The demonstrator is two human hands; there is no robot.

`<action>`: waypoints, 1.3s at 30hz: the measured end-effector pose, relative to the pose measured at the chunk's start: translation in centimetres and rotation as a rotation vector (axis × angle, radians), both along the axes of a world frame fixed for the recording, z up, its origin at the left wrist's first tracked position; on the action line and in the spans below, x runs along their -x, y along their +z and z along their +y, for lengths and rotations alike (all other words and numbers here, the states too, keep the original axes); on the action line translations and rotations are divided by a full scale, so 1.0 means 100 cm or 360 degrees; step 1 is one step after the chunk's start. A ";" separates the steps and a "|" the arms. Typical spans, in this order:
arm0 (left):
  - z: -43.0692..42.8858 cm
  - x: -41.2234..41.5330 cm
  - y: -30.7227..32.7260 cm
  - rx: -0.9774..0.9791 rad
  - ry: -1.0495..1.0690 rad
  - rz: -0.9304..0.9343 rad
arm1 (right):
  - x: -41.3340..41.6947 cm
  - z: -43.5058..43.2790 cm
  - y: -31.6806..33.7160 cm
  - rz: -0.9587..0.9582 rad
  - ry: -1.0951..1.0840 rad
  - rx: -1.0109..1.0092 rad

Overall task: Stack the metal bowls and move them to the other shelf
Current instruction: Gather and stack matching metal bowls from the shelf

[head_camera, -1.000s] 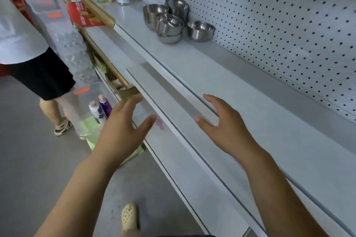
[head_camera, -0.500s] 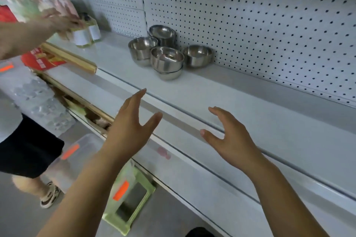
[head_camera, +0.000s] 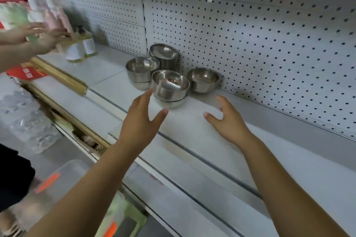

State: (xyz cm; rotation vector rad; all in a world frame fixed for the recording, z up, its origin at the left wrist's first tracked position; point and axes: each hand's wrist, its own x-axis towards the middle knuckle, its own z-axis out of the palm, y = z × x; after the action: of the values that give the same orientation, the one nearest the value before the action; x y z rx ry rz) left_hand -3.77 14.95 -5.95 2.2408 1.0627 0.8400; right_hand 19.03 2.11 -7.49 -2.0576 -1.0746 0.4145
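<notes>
Approach step, nothing gripped yet. The metal bowls (head_camera: 167, 82) sit in a cluster on the white shelf (head_camera: 212, 140), close against the pegboard wall (head_camera: 250, 44). There is a front pair (head_camera: 170, 100) already nested, a second pair (head_camera: 141, 71) behind and to the left, a tilted lot (head_camera: 164, 56) leaning on the wall, and a single bowl (head_camera: 203, 80) at the right. The left hand (head_camera: 140, 121) hovers just short of the front pair, fingers (head_camera: 146, 98) straight, spread and empty; one fingertip looks near the rim, contact uncertain. The right hand (head_camera: 229, 121) hovers over bare shelf below the single bowl, fingers (head_camera: 223, 102) loosely spread, also empty. Stacking looks partly done (two nested pairs, unless reflections deceive). The next move likely calls for taking up one bowl or pair and seating it squarely into another; polished rims could slip, or jam if set crooked. Another person's hands (head_camera: 38, 34) handle bottles (head_camera: 81, 50) at the far left, well apart.
</notes>
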 end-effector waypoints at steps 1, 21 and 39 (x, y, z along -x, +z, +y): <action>0.009 -0.007 0.000 -0.0016 -0.0009 0.0015 | -0.011 0.015 -0.002 0.0025 -0.0034 -0.0009; 0.069 -0.070 -0.036 -0.0154 -0.0026 -0.0182 | -0.105 0.114 -0.047 -0.0179 -0.0120 -0.0463; -0.006 -0.089 -0.055 -0.0189 -0.0490 -0.0561 | -0.095 0.016 -0.005 0.0056 -0.0470 -0.1150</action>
State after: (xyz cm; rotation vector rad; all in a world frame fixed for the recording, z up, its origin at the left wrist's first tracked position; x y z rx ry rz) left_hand 5.12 14.36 -11.49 2.1666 0.5028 1.1283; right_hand 28.52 3.66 -8.04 -1.5092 -0.7310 -0.0884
